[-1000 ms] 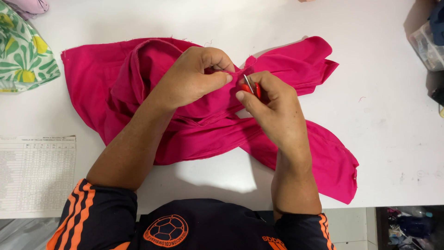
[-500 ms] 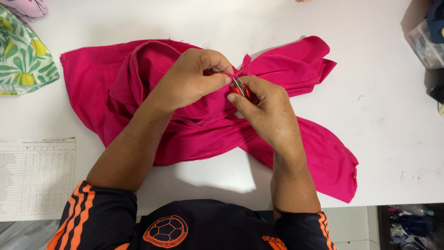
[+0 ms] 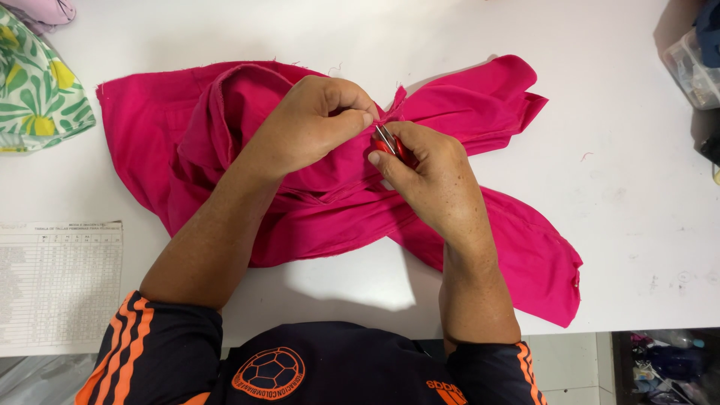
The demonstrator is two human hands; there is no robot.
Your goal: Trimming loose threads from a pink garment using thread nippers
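Right hand fingers clasp red snips at pink cloth

dark navy shirt | orange sleeve stripes | orange football crest

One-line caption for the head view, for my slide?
Left hand pinches magenta fabric while right hand works red-handled snips at it.

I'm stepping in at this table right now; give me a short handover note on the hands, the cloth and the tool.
Left hand: pinching a fold of the crumpled magenta cotton garment.
Right hand: gripping small red-handled metal snips, blades at that pinched spot.
Garment lies spread on the white table; a printed paper chart sits at the left edge.
Done: cannot tell how much is trimmed.
Left: likely the work at the pinched fold.
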